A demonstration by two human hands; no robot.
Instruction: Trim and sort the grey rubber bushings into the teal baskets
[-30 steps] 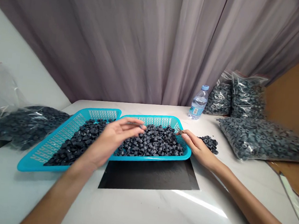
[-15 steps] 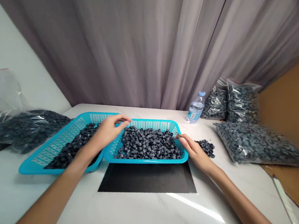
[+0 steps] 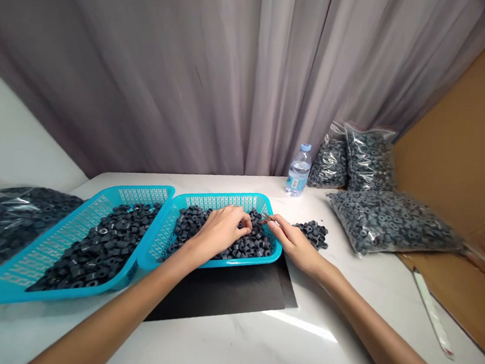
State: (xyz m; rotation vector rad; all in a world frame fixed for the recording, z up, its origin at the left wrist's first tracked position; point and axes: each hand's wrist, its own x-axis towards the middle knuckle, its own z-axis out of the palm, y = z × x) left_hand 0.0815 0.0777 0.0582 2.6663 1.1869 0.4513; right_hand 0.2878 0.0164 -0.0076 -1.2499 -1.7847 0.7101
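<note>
My left hand [image 3: 224, 229] reaches over the right blue basket [image 3: 213, 265], fingers curled inward close to the small dark grey ring-shaped parts [image 3: 192, 221] in it. Whether a part sits between those fingertips is hidden. At this basket's right rim, my right hand [image 3: 294, 244] is closed on a small thin metal tool [image 3: 267, 217], its tip pointing left over the parts. To the left stands a second blue basket [image 3: 7, 297], also holding many dark parts [image 3: 99, 243].
A black sheet [image 3: 219, 296] lies under the right basket. Loose parts [image 3: 314, 233] are heaped beyond my right hand. Bags of parts [image 3: 392, 220] and a water bottle [image 3: 298, 171] stand at right; another bag [image 3: 14, 218] lies at left. A white strip-like object [image 3: 432, 312] lies near cardboard.
My left hand has moved right, from between the baskets to over the parts in the right one. My right hand stays at the rim with the tool. The view has turned slightly right.
</note>
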